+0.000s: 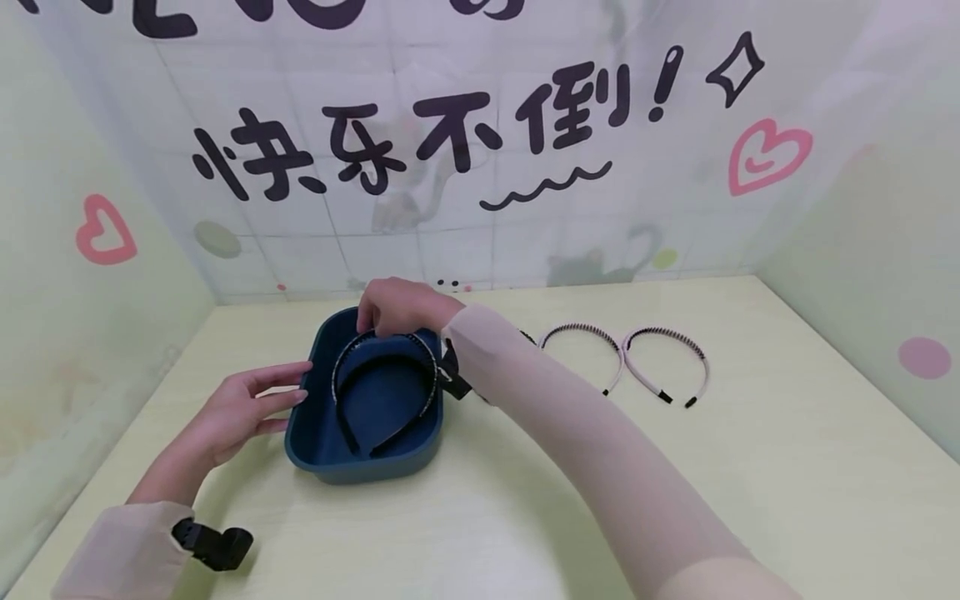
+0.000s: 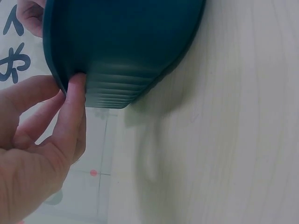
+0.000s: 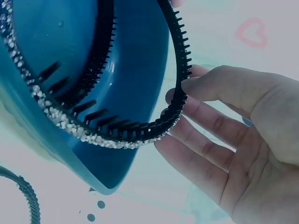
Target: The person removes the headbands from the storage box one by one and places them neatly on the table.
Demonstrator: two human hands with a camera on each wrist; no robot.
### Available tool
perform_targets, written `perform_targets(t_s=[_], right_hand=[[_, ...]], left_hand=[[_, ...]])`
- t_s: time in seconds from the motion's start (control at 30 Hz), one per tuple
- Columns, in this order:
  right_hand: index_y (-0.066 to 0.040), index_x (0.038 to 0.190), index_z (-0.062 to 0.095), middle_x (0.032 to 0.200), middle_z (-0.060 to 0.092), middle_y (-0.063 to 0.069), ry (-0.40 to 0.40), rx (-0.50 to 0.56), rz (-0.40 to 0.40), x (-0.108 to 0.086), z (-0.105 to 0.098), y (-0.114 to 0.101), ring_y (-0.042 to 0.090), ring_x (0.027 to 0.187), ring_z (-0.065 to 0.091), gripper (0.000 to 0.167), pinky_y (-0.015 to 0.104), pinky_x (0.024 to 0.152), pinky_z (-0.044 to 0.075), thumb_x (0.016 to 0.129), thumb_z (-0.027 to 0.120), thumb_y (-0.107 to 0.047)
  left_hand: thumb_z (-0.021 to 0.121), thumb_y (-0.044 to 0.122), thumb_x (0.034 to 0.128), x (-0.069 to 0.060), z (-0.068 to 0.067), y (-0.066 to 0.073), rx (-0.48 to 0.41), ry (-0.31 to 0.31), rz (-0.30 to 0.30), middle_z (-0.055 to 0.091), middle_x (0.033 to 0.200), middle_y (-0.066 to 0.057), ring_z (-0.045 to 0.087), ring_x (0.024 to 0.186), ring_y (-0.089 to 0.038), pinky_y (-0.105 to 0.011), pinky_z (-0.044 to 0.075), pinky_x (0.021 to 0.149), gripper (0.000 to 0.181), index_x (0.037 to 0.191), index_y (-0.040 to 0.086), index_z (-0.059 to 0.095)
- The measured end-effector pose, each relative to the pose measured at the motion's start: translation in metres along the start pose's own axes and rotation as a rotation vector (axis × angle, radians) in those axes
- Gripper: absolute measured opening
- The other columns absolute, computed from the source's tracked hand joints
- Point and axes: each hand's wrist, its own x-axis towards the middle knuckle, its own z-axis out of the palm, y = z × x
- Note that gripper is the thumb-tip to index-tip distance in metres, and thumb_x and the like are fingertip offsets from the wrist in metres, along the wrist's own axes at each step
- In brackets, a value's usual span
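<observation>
My left hand (image 1: 240, 408) pinches the left rim of a dark blue plastic bin (image 1: 367, 477) on the table. In the left wrist view, the thumb and fingers lie on either side of the rim. Over the bin, my right hand (image 1: 397, 307) holds a black toothed headband (image 3: 70, 126) by its curved top, between thumb and fingers. Its outer face is studded with clear sparkling stones. Behind it, inside the bin, another black headband (image 3: 91, 70) shows, also with teeth. In the head view the two overlap, their open ends toward me.
Right of the bin lie two pale pink headbands with dark teeth, one nearer (image 1: 581, 327) and one farther right (image 1: 667, 332). A dark headband (image 3: 30, 196) lies beside the bin, mostly hidden by my right forearm in the head view. Printed cloth walls enclose the table (image 1: 787, 467).
</observation>
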Motion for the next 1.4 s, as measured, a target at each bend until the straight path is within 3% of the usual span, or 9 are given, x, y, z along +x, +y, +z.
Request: perform_targets(t_s=[0.27, 0.47, 0.73, 1.07, 1.4], right_hand=[[-0.012, 0.109, 0.068, 0.106, 0.061, 0.0, 0.043, 0.038, -0.043, -0.015, -0.01, 0.001, 0.011, 0.092, 0.055, 0.032, 0.021, 0.072, 0.044, 0.087, 0.051, 0.003], [-0.012, 0.11, 0.067, 0.109, 0.061, 0.0, 0.072, 0.063, -0.06, -0.024, -0.02, 0.008, 0.011, 0.097, 0.055, 0.032, 0.021, 0.076, 0.045, 0.087, 0.051, 0.003], [-0.009, 0.109, 0.068, 0.103, 0.063, 0.004, 0.13, 0.083, -0.075, -0.041, -0.033, 0.022, 0.012, 0.09, 0.056, 0.031, 0.023, 0.073, 0.045, 0.085, 0.052, 0.003], [-0.009, 0.107, 0.069, 0.099, 0.065, 0.003, 0.122, 0.072, -0.068, -0.065, -0.044, 0.036, 0.012, 0.086, 0.057, 0.031, 0.024, 0.068, 0.045, 0.084, 0.052, 0.004], [-0.005, 0.107, 0.069, 0.104, 0.065, 0.005, 0.096, 0.046, -0.096, -0.091, -0.052, 0.044, 0.013, 0.088, 0.058, 0.032, 0.025, 0.076, 0.047, 0.083, 0.051, 0.007]], left_hand=[[0.06, 0.02, 0.0901, 0.002, 0.0, -0.001, -0.021, -0.011, 0.007, 0.044, 0.122, -0.006, 0.055, 0.094, -0.001, -0.028, 0.052, 0.074, 0.053, 0.137, 0.005, 0.042], [0.06, 0.018, 0.0903, 0.002, 0.0, -0.002, -0.03, -0.009, 0.002, 0.047, 0.116, 0.003, 0.055, 0.094, 0.0, -0.027, 0.052, 0.073, 0.051, 0.137, 0.006, 0.043], [0.061, 0.02, 0.09, 0.001, 0.001, -0.001, -0.018, -0.009, 0.006, 0.046, 0.117, 0.002, 0.055, 0.093, 0.001, -0.027, 0.052, 0.073, 0.054, 0.137, 0.004, 0.042], [0.061, 0.022, 0.0898, -0.001, 0.001, 0.0, -0.008, -0.003, 0.003, 0.047, 0.113, 0.006, 0.056, 0.092, 0.001, -0.027, 0.052, 0.073, 0.057, 0.138, 0.001, 0.039], [0.062, 0.021, 0.0893, 0.0, 0.0, -0.001, -0.014, -0.008, 0.003, 0.049, 0.113, 0.008, 0.056, 0.093, 0.0, -0.027, 0.052, 0.074, 0.056, 0.137, 0.001, 0.04]])
